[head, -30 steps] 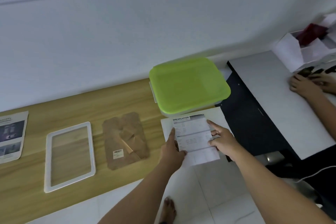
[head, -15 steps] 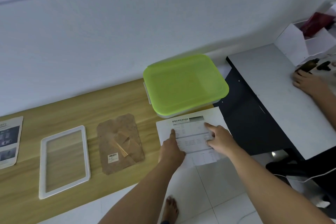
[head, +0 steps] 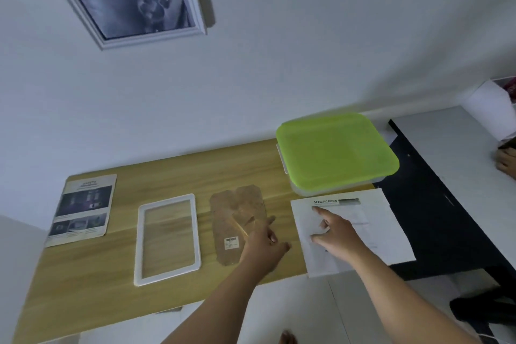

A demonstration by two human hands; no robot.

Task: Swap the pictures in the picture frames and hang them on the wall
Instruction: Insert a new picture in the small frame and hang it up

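The right hand (head: 339,233) lies open, fingers spread, on the specification sheet (head: 374,220) at the table's (head: 83,282) right end. The left hand (head: 262,248), loose and holding nothing, is over the backing board's (head: 231,212) right edge. The empty white frame (head: 139,246) lies at its 9 o'clock.

Bare left hand (head: 262,246), bare right hand (head: 339,234), unsleeved forearms (head: 391,296), bare toes (head: 287,338)

Dim bluish light, soft motion blur, wide-angle edge distortion.
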